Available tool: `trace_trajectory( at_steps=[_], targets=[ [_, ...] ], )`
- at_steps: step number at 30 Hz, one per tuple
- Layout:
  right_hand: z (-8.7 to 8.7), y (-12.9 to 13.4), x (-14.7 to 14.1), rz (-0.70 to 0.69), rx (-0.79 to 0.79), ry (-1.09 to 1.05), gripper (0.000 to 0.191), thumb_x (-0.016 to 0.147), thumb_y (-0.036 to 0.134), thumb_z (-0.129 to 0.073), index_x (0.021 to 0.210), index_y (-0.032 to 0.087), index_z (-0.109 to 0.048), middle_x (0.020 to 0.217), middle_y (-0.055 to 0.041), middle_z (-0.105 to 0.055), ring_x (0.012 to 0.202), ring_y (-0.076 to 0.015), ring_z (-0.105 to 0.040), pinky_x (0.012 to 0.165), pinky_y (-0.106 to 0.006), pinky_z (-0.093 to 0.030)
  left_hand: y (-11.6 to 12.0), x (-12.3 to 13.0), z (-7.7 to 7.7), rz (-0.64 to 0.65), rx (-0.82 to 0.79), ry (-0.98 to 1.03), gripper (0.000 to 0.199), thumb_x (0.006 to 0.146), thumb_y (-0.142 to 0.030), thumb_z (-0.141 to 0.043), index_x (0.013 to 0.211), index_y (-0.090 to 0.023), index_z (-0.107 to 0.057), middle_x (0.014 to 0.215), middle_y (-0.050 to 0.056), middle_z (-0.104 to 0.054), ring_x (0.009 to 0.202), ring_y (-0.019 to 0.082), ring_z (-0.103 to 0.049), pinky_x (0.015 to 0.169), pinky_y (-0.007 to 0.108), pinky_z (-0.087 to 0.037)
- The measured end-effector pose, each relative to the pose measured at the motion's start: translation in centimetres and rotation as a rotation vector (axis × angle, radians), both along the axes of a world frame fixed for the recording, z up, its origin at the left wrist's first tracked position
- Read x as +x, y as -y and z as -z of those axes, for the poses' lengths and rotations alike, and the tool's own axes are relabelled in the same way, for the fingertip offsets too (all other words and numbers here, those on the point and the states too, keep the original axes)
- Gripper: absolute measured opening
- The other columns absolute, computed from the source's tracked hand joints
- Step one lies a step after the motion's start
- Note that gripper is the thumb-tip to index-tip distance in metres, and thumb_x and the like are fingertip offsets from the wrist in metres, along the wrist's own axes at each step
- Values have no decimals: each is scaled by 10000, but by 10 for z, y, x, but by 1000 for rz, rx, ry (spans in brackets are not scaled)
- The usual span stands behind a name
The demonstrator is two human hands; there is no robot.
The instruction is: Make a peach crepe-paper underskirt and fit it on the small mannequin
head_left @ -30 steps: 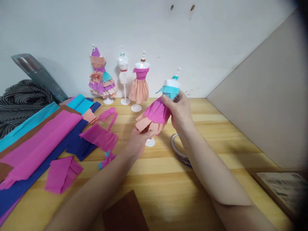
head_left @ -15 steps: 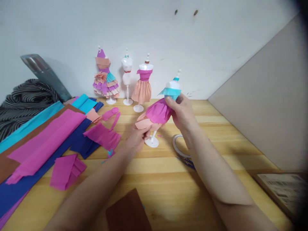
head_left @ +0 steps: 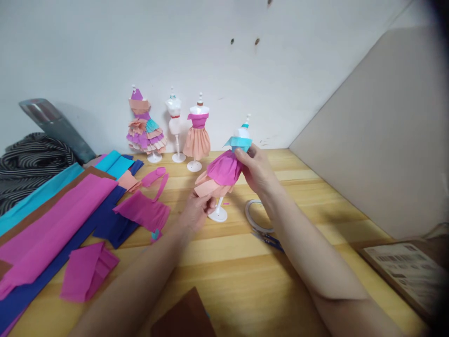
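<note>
A small white dress form (head_left: 242, 133) leans to the right in my hands. It wears a turquoise paper top (head_left: 240, 142), a magenta paper overskirt (head_left: 225, 167) and a peach paper underskirt (head_left: 212, 187). My right hand (head_left: 257, 168) grips the form at its waist, thumb in front. Low on the left, my left hand (head_left: 199, 208) pinches the hem of the peach underskirt. The form's white base (head_left: 218, 215) shows below, near the tabletop; I cannot tell whether it touches. By my right forearm lie a roll of tape (head_left: 249, 216) and blue-handled scissors (head_left: 270, 239), partly covered.
Three dress forms stand along the wall, including one in a ruffled dress (head_left: 146, 133) and one in a peach skirt (head_left: 197, 142). Coloured crepe paper (head_left: 63, 215) and magenta scraps (head_left: 143, 210) cover the left side. Brown paper (head_left: 185, 316) lies in front, a labelled cardboard box (head_left: 396, 271) at right.
The view has tilted up and shifted right, so everything sits lower and further left. Both hands keep their hold on the dress form and its skirt, with little other change.
</note>
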State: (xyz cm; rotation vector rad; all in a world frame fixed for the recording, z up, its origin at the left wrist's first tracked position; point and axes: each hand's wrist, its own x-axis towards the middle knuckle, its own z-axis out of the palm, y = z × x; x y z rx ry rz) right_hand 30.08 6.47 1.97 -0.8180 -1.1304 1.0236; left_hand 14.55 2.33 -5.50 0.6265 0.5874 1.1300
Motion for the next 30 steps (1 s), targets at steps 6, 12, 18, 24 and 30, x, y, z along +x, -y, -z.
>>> trace_trajectory(
  at_steps=[6,12,18,24,30],
  targets=[
    [-10,7,2,-82,-5,114,267,576,313,-776,795,206,-666,763,8,-651,730,-173,-585,713,-321,-464,-2,-2,2,48,-6,-1,301,627,-332,-813,689,-169,-567,468,-59,-452,401,48,-351,391,183,-195],
    [-11,10,-7,59,6,105,341,533,296,-805,795,225,-599,768,14,-673,733,-175,-613,742,-335,-482,4,1,-6,69,28,16,351,601,-325,-844,662,-194,-524,480,-72,-416,410,58,-375,390,182,-203],
    [-10,9,-5,77,-2,109,352,533,303,-797,795,233,-572,761,20,-676,737,-179,-618,730,-338,-489,5,2,-11,23,-7,4,411,523,-261,-867,767,-196,-543,537,-92,-485,397,40,-411,391,166,-233],
    [-11,9,-4,113,-35,100,342,538,304,-784,769,229,-544,738,19,-653,705,-169,-603,698,-329,-479,11,8,-17,13,35,-13,378,567,-308,-843,837,-183,-609,499,-86,-483,334,34,-345,369,195,-197],
    [-7,8,-5,167,-57,150,350,558,327,-786,765,242,-517,747,10,-635,726,-186,-599,684,-338,-475,8,8,-19,-49,41,-27,255,586,-195,-814,672,-170,-575,500,-83,-435,369,14,-279,378,194,-159]
  ],
)
